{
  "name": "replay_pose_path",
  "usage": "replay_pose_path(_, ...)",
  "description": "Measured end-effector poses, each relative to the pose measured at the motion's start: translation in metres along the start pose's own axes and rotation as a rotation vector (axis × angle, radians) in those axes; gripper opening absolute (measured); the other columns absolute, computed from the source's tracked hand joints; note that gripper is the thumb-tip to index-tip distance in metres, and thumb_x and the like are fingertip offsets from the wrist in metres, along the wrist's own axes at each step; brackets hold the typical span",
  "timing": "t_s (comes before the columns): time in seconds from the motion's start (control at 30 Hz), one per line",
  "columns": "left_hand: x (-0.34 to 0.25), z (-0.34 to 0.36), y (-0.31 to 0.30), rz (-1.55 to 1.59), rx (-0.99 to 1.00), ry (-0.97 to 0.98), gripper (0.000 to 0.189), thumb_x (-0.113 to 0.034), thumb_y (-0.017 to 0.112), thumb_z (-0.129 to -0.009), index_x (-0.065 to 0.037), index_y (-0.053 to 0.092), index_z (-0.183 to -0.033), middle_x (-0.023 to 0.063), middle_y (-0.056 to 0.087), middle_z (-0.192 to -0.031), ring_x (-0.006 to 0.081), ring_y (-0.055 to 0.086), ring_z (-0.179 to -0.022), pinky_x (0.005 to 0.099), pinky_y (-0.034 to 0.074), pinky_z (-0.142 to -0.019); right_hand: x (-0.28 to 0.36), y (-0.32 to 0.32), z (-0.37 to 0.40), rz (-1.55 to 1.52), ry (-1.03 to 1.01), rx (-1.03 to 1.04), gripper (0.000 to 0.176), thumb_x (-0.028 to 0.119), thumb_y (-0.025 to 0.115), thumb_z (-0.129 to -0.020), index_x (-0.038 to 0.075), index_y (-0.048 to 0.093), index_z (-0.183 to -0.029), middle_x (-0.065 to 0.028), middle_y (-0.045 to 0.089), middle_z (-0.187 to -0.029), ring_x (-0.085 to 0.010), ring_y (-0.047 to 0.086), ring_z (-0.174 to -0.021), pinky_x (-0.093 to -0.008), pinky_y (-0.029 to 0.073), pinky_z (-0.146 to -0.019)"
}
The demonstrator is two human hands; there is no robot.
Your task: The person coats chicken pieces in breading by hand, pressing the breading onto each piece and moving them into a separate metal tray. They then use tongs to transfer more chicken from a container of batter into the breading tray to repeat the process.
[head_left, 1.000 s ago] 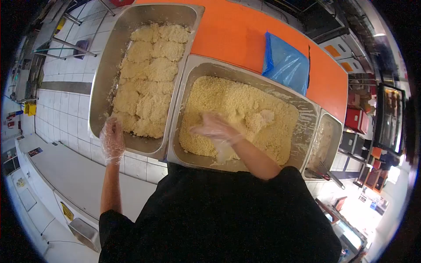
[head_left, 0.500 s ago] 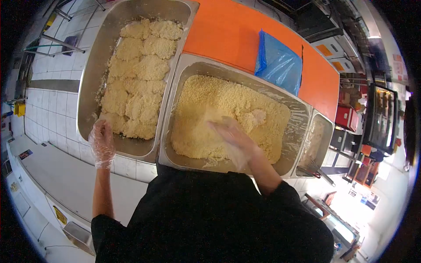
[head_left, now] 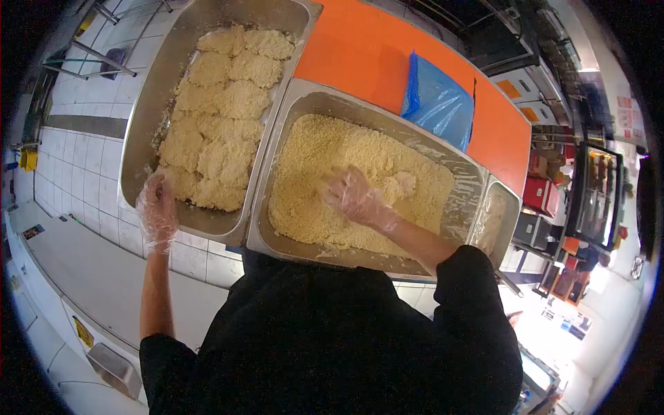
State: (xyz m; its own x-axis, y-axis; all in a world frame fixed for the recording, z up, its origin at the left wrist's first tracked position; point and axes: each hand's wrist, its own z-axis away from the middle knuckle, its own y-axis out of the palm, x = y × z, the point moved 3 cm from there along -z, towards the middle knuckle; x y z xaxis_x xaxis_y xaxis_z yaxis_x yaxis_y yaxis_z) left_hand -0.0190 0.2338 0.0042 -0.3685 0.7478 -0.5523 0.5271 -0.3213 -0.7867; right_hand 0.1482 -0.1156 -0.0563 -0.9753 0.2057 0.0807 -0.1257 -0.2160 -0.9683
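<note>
Both hands wear clear plastic gloves. My right hand (head_left: 356, 199) is over the pale yellow breadcrumbs (head_left: 304, 155) in a deep metal pan (head_left: 332, 104), fingers bent and slightly apart, touching the crumbs. Beside it, a pale piece of food (head_left: 404, 183) lies partly covered in crumbs. My left hand (head_left: 158, 207) is at the near left corner of a second metal pan (head_left: 149, 111), its fingers curled over the rim by the nearest breaded pieces (head_left: 225, 159). What those fingers hold, if anything, is hidden. Several breaded pieces lie in rows in that pan.
An orange tabletop (head_left: 353, 41) lies beyond the pans, with a blue plastic bag (head_left: 439, 100) on it. A smaller metal pan (head_left: 501, 214) with pale contents adjoins on the right; a metal handle (head_left: 510, 283) sticks out near it. White counter (head_left: 104, 270) at left.
My right hand has gone from flat, blurred and outstretched to bent-fingered over the crumbs, shifting slightly left. My left hand stays at the pan's corner. The view has shifted slightly.
</note>
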Motion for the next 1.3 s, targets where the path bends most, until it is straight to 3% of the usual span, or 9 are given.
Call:
replay_pose_path(0.47,0.016,0.005,0.003,-0.01,-0.058,0.1,0.012,-0.01,0.058,-0.086,-0.004,0.057,-0.097,0.0161,0.063,-0.087,0.0338,0.06,-0.077,0.0411,0.046,-0.069,-0.074,-0.089,0.004,-1.153,0.355,-0.255,0.045,0.026,0.073,-0.072,0.005,0.06,-0.109,-0.0123,0.064,-0.105,-0.0262,0.058,-0.105,-0.0371,0.045,-0.091)
replay_pose_path(0.53,0.017,0.007,0.001,-0.024,-0.1,0.144,0.012,-0.01,0.058,-0.086,-0.004,0.057,-0.097,0.0157,0.062,-0.087,0.0334,0.059,-0.076,0.0411,0.046,-0.069,-0.082,-0.068,0.023,-0.769,0.748,-0.207,0.039,0.029,0.07,-0.076,0.003,0.062,-0.103,-0.011,0.064,-0.099,-0.0244,0.059,-0.095,-0.0373,0.046,-0.083)
replay_pose_path(0.67,0.016,0.006,0.003,-0.032,-0.043,0.075,0.012,-0.012,0.058,-0.087,-0.004,0.058,-0.096,0.0144,0.062,-0.085,0.0325,0.059,-0.077,0.041,0.045,-0.069,-0.01,0.02,0.038,-1.355,0.656,0.127,0.034,0.032,0.068,-0.079,0.001,0.064,-0.091,-0.0081,0.059,-0.087,-0.0179,0.054,-0.079,-0.0334,0.044,-0.068)
replay_pose_path(0.73,0.016,0.006,0.002,-0.05,-0.078,0.105,0.012,-0.013,0.058,-0.087,-0.005,0.058,-0.095,0.014,0.061,-0.084,0.0323,0.058,-0.077,0.041,0.045,-0.069,0.03,-0.012,0.021,-1.57,0.828,0.224,0.054,0.03,0.065,-0.08,0.01,0.051,-0.127,-0.0169,0.052,-0.123,-0.0285,0.048,-0.114,-0.0407,0.035,-0.098)
replay_pose_path(0.83,0.013,0.007,0.0,-0.074,-0.013,0.018,0.013,-0.014,0.059,-0.087,-0.004,0.058,-0.095,0.0134,0.061,-0.083,0.0319,0.058,-0.077,0.0415,0.044,-0.07,0.054,0.072,0.023,-1.5,0.226,-0.04,0.058,0.024,0.064,-0.081,0.012,0.044,-0.134,-0.0185,0.043,-0.131,-0.0278,0.042,-0.121,-0.0401,0.037,-0.097)
replay_pose_path(0.93,0.012,0.006,0.0,-0.138,-0.025,0.06,0.013,-0.013,0.058,-0.087,-0.003,0.058,-0.095,0.013,0.061,-0.084,0.0315,0.057,-0.076,0.0414,0.044,-0.071,0.059,0.025,-0.007,-1.733,0.615,0.203,0.051,0.016,0.063,-0.082,0.012,0.047,-0.13,-0.0183,0.049,-0.125,-0.0278,0.048,-0.116,-0.0385,0.042,-0.093)
replay_pose_path(1.07,0.008,0.005,-0.001,-0.136,-0.048,0.195,0.015,-0.014,0.058,-0.087,-0.004,0.057,-0.098,0.0126,0.061,-0.085,0.031,0.057,-0.075,0.0408,0.044,-0.07,0.058,0.031,-0.003,-1.613,0.346,0.184,0.043,0.019,0.056,-0.087,0.008,0.047,-0.128,-0.0147,0.054,-0.119,-0.0278,0.054,-0.11,-0.0365,0.046,-0.089)
replay_pose_path(1.17,0.014,0.006,0.001,-0.108,-0.021,0.081,0.015,-0.015,0.058,-0.088,-0.004,0.057,-0.099,0.0127,0.06,-0.084,0.0307,0.057,-0.075,0.0406,0.044,-0.07,0.049,-0.053,0.008,-1.774,0.169,-0.557,0.043,0.026,0.052,-0.09,0.003,0.047,-0.126,-0.0126,0.058,-0.114,-0.0272,0.058,-0.104,-0.0362,0.048,-0.086)
replay_pose_path(1.3,0.011,0.004,0.0,-0.123,0.033,0.02,0.015,-0.016,0.057,-0.088,-0.006,0.057,-0.099,0.0123,0.06,-0.084,0.0303,0.057,-0.075,0.0402,0.044,-0.069,0.018,-0.05,0.028,-1.344,0.954,-0.3,0.045,0.033,0.051,-0.091,0.003,0.048,-0.124,-0.0188,0.052,-0.123,-0.0313,0.048,-0.117,-0.045,0.039,-0.098)
